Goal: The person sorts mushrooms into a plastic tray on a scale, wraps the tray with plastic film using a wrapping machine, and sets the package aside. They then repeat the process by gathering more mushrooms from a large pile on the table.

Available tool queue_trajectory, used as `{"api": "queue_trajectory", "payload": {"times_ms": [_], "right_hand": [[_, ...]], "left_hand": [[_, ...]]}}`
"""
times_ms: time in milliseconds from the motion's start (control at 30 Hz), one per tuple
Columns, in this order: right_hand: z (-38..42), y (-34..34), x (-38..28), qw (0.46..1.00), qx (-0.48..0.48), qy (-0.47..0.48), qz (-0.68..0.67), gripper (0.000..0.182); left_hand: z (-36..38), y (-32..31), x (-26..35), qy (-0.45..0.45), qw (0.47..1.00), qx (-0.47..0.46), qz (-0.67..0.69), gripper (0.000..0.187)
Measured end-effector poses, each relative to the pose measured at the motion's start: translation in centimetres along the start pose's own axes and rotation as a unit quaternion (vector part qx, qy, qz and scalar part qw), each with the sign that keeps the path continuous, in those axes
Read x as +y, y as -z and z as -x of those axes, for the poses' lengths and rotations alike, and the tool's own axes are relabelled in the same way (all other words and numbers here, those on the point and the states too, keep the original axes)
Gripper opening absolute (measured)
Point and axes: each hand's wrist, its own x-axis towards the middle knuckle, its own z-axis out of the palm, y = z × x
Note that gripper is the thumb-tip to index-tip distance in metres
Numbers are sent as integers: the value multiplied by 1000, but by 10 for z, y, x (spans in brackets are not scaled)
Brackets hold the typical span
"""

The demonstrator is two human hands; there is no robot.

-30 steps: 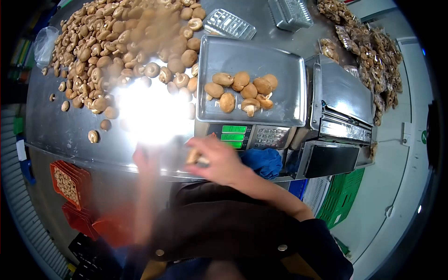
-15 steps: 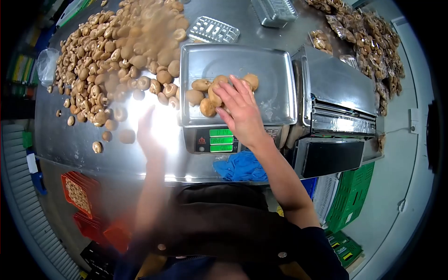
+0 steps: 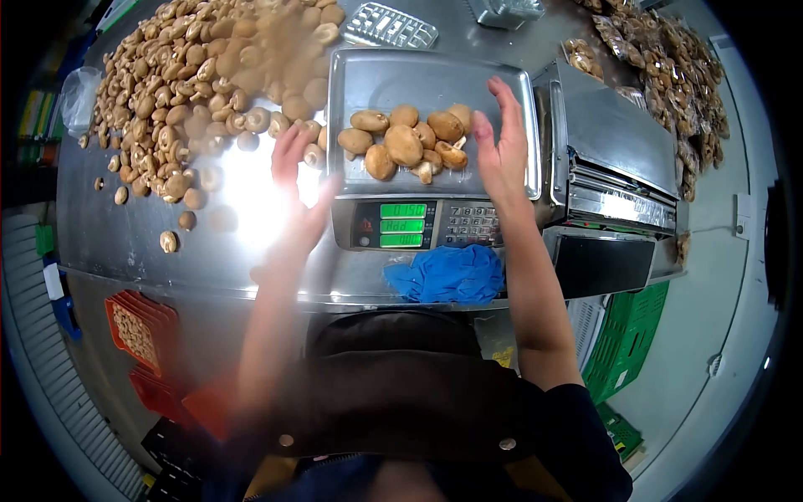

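Several brown mushrooms (image 3: 403,145) lie grouped on the metal pan (image 3: 418,79) of a weighing scale with a lit green display (image 3: 402,225). My right hand (image 3: 504,155) is over the right side of the pan, fingers apart and nothing in it, just right of the mushrooms. Off the pan's left edge is my left hand (image 3: 297,188), also empty, thumb and fingers spread, partly washed out by glare. A large heap of loose mushrooms (image 3: 167,109) covers the table beyond it.
A crumpled blue cloth or glove (image 3: 447,274) lies before the scale. Clear plastic trays (image 3: 390,26) are behind it. To the right stand a metal machine (image 3: 615,142) and bagged mushrooms (image 3: 669,75). Red crates (image 3: 138,330) and green crates (image 3: 627,343) are below the table.
My right hand has let go of the mushrooms on the pan and moved right. My left hand has risen toward the pan's left edge. The view has shifted slightly.
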Motion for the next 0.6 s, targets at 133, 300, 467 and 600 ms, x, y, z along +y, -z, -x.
{"api": "queue_trajectory", "payload": {"times_ms": [133,300,467,600], "right_hand": [[6,-24,8,997,-27,-68,8,58],[20,-37,-12,993,-53,-107,-11,57],[36,-51,0,997,-65,-41,-21,47],[33,-36,-6,993,-98,-67,-8,51]], "left_hand": [[-38,-51,18,-71,995,-41,-57,63],[-29,-81,12,-86,987,-9,-138,67],[-28,-84,6,-93,988,5,-120,66],[-28,-82,7,-97,987,3,-125,65]]}}
